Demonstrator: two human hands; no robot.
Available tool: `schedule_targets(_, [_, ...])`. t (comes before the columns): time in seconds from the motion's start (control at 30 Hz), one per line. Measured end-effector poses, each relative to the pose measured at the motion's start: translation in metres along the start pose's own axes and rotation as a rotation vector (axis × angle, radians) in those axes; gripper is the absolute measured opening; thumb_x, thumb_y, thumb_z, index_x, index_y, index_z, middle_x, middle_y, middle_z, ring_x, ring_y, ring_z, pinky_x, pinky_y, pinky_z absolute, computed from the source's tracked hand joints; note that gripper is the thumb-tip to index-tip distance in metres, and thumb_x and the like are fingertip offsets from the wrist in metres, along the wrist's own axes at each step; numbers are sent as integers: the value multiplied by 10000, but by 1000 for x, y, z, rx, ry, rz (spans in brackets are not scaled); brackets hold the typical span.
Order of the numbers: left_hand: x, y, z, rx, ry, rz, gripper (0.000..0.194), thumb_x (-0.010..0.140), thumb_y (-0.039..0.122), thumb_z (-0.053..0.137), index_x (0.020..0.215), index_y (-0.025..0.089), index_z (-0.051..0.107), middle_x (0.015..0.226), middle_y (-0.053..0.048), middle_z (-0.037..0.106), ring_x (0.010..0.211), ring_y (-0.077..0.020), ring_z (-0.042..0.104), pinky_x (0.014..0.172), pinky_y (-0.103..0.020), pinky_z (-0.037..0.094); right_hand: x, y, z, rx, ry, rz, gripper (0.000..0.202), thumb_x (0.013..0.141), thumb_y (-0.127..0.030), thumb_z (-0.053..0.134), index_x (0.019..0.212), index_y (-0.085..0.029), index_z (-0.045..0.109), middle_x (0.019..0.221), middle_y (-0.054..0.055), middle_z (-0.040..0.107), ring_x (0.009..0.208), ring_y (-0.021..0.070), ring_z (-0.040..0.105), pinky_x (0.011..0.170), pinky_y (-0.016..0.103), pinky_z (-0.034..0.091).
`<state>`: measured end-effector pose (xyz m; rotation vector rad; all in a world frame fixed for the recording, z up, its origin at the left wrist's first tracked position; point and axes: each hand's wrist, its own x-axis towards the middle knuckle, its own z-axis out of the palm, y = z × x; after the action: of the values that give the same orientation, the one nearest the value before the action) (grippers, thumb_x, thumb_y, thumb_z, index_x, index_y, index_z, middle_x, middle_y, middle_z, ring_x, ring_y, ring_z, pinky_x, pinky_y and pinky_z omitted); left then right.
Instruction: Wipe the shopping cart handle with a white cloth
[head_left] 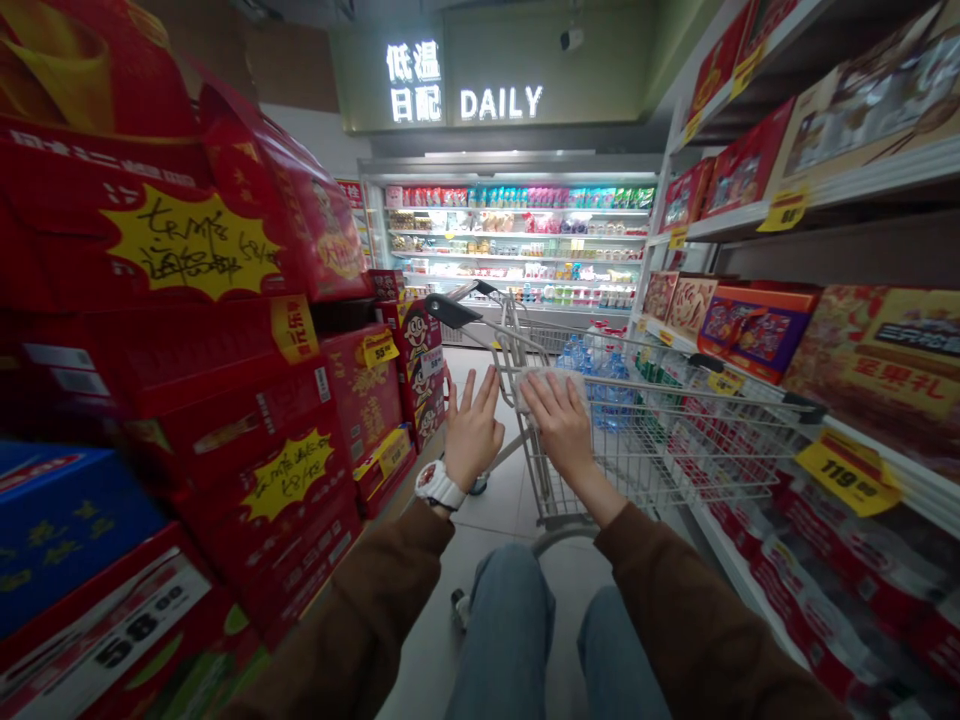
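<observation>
My right hand [561,425] holds a white cloth [579,386] under its fingers, which lie nearly straight across it. Both are at the near end of a metal shopping cart [637,470], overlapping its upper wires; whether the cloth touches them I cannot tell. My left hand [474,428], with a white watch [441,486] on the wrist, is spread open with nothing in it. It hovers just left of the cart's frame. The cart's dark handle end [451,310] shows beyond my fingers.
Stacked red gift boxes [172,390] rise close on the left. Shelves [847,225] with boxed goods and price tags line the right, with blue-tinted bottles [611,390] beyond the cart wires. A lit refrigerated display [517,245] stands at the far end of the tiled aisle.
</observation>
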<state>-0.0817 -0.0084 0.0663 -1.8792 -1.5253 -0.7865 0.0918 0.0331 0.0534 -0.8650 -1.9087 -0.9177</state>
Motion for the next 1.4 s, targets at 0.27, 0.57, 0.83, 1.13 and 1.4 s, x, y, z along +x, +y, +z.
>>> schedule_targets(0.27, [0, 8, 8, -83, -28, -33, 813, 784, 178, 471, 1557, 120, 227, 1646, -49, 203, 1530, -294, 145, 1248, -531, 91, -9, -2, 9, 0, -37, 3, 451, 941, -50, 433, 1346, -158, 599, 1395, 72, 609, 1333, 284, 498, 1158, 491, 313])
schedule_targets(0.57, [1, -6, 14, -192, -61, 0, 826, 770, 197, 494, 1555, 151, 238, 1636, -65, 247, 1528, -292, 159, 1243, -549, 59, 6, -12, 8, 63, -83, 67, 456, 929, -54, 454, 1354, -155, 586, 1381, 100, 616, 1341, 280, 484, 1168, 496, 292])
schedule_targets(0.83, [2, -9, 18, -191, -62, 6, 845, 754, 199, 499, 1557, 164, 235, 1631, -63, 265, 1528, -288, 160, 1243, -545, 63, 13, -11, -1, 83, -120, 127, 463, 914, -50, 461, 1346, -168, 584, 1380, 107, 611, 1342, 275, 474, 1186, 513, 245])
schedule_targets(1.13, [0, -2, 19, -184, -103, -8, 839, 751, 188, 510, 1550, 161, 254, 1640, -62, 231, 1529, -296, 151, 1239, -552, 93, -2, -7, -2, 24, -191, 177, 449, 911, -28, 422, 1302, -149, 607, 1336, 105, 641, 1292, 288, 512, 1176, 518, 253])
schedule_targets(1.4, [-4, 2, 22, -176, -92, -14, 816, 768, 186, 506, 1544, 139, 258, 1635, -88, 244, 1527, -303, 153, 1239, -555, 93, 4, -5, -5, 55, -168, 168, 463, 887, -25, 428, 1285, -164, 619, 1280, 126, 670, 1273, 273, 525, 1167, 529, 268])
